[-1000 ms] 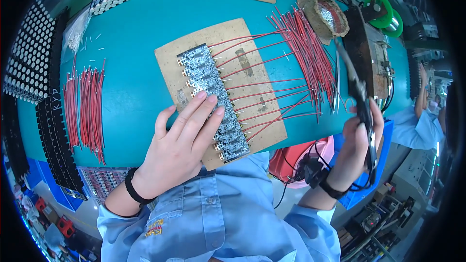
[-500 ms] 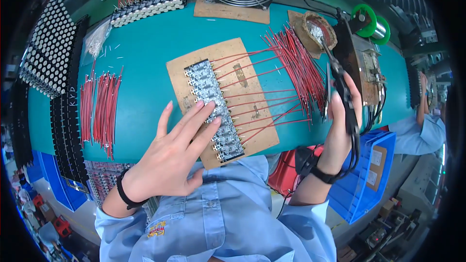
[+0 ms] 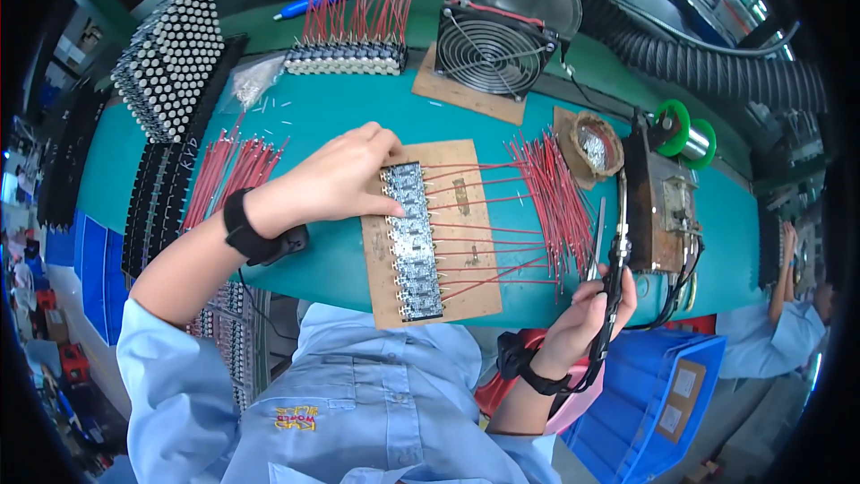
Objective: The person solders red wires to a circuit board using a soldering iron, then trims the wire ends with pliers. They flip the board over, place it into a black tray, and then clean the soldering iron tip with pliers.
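Observation:
My left hand [image 3: 327,170] bends over the upper left of a circuit board strip [image 3: 414,255], thumb on its face and fingers curled at its top end. The strip lies on a brown fibreboard [image 3: 475,215]. Several red wires [image 3: 484,227] run from its right edge toward a pile of red wires [image 3: 554,206]. My right hand [image 3: 582,318] is closed around a black-handled soldering iron [image 3: 614,282], tip pointing away from me. Tweezers [image 3: 597,237] also stick up from that hand. Part of the strip's upper edge is hidden by my left hand.
A solder pot-like bowl [image 3: 595,145], a green solder spool [image 3: 674,125] and a rusty metal block [image 3: 667,215] stand at right. A fan [image 3: 491,52] sits behind. More red wires [image 3: 235,170] and black cell holders [image 3: 170,63] lie left; a blue crate [image 3: 645,403] is lower right.
My left hand has moved from the strip's middle to its upper end. The strip and fibreboard stand straighter. My right hand has come lower, nearer me, with the iron. The view has shifted.

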A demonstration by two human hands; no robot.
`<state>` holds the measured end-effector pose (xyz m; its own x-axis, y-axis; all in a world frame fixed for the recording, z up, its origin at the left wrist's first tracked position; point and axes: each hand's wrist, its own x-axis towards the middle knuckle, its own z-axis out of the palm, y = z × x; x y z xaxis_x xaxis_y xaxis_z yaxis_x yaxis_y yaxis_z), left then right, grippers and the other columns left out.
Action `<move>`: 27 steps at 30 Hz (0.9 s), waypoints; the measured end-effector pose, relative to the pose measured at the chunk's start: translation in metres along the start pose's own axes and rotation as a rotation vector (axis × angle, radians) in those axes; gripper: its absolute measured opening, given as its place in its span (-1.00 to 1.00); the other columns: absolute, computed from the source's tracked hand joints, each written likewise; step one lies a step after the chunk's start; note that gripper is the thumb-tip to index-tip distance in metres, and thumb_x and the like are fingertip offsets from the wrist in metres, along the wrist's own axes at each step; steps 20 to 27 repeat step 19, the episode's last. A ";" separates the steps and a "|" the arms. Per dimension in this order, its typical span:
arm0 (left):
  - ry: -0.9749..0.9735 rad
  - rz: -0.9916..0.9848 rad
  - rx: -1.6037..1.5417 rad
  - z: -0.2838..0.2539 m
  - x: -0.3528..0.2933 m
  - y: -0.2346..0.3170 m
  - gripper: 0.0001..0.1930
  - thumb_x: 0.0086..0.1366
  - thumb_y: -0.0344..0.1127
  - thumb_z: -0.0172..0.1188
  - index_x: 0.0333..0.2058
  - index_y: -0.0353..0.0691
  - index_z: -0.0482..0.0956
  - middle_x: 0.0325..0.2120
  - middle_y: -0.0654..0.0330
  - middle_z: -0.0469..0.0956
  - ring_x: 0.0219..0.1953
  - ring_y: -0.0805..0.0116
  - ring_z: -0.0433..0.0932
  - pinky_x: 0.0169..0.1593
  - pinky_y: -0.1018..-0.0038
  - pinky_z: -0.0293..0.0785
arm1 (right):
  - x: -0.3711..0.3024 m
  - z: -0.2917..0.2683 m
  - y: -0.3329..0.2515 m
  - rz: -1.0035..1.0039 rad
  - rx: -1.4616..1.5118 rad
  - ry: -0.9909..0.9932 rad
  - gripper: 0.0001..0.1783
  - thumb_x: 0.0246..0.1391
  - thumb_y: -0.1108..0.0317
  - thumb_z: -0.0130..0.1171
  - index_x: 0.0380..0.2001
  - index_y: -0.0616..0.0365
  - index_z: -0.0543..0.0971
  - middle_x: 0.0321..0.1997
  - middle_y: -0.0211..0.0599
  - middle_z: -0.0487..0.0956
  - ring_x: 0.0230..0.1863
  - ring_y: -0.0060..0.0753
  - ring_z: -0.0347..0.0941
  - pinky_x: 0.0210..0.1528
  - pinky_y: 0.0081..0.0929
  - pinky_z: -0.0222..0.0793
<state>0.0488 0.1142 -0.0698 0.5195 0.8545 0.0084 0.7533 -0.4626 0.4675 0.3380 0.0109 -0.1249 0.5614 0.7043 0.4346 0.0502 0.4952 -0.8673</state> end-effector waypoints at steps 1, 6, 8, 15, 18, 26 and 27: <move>-0.010 0.017 0.018 -0.001 0.002 -0.001 -0.44 -0.08 -0.13 0.37 -0.18 -0.33 0.36 -0.32 0.08 0.41 -0.23 0.19 0.45 -0.15 0.39 0.40 | 0.000 0.000 0.000 -0.012 -0.006 -0.005 -0.46 -0.03 0.24 0.04 0.00 0.31 0.28 -0.19 -0.05 0.43 -0.53 -0.60 0.23 -0.35 -0.68 0.16; -0.194 -0.147 -0.120 -0.016 0.001 0.006 -0.55 -0.02 -0.18 0.34 -0.26 -0.35 0.39 -0.40 0.11 0.42 -0.32 0.27 0.48 -0.21 0.44 0.42 | -0.003 -0.005 -0.003 -0.021 -0.028 0.025 -0.47 -0.04 0.23 0.08 -0.02 0.31 0.30 -0.19 -0.06 0.45 -0.55 -0.57 0.22 -0.35 -0.63 0.17; -0.146 -0.138 -0.328 -0.022 -0.014 0.007 -0.64 0.03 -0.22 0.30 -0.32 -0.35 0.41 -0.43 0.13 0.44 -0.32 0.31 0.50 -0.23 0.46 0.42 | -0.003 -0.006 -0.002 -0.034 -0.028 0.010 -0.47 -0.03 0.24 0.07 -0.02 0.31 0.30 -0.20 -0.07 0.45 -0.55 -0.57 0.22 -0.35 -0.64 0.17; 0.186 -0.212 -1.121 -0.058 -0.124 0.037 -0.87 0.18 -0.47 0.13 -0.31 -0.36 0.41 -0.40 0.23 0.50 -0.39 0.56 0.50 -0.32 0.66 0.39 | 0.003 -0.012 0.008 -0.020 -0.035 -0.035 -0.51 0.07 0.26 -0.03 0.05 0.27 0.27 -0.14 -0.10 0.44 -0.50 -0.62 0.20 -0.40 -0.65 0.12; 0.811 -0.248 -0.789 -0.106 -0.222 0.065 -0.82 0.14 -0.49 0.15 -0.25 -0.30 0.43 -0.37 0.25 0.49 -0.37 0.55 0.50 -0.31 0.67 0.38 | 0.007 -0.020 0.011 0.022 0.016 -0.013 -0.45 0.06 0.21 0.01 0.07 0.28 0.25 -0.12 -0.11 0.44 -0.48 -0.57 0.21 -0.33 -0.61 0.18; 1.047 -0.536 -0.320 -0.116 -0.276 0.074 -0.58 0.01 -0.12 0.26 -0.26 -0.32 0.43 -0.34 0.24 0.42 -0.22 0.44 0.41 -0.14 0.54 0.31 | 0.009 -0.018 0.009 0.035 0.047 0.022 -0.39 0.02 0.16 0.07 0.07 0.31 0.25 -0.13 -0.11 0.44 -0.48 -0.52 0.22 -0.28 -0.58 0.21; 1.047 -0.536 -0.320 -0.116 -0.276 0.074 -0.58 0.01 -0.12 0.26 -0.26 -0.32 0.43 -0.34 0.24 0.42 -0.22 0.44 0.41 -0.14 0.54 0.31 | 0.009 -0.018 0.009 0.035 0.047 0.022 -0.39 0.02 0.16 0.07 0.07 0.31 0.25 -0.13 -0.11 0.44 -0.48 -0.52 0.22 -0.28 -0.58 0.21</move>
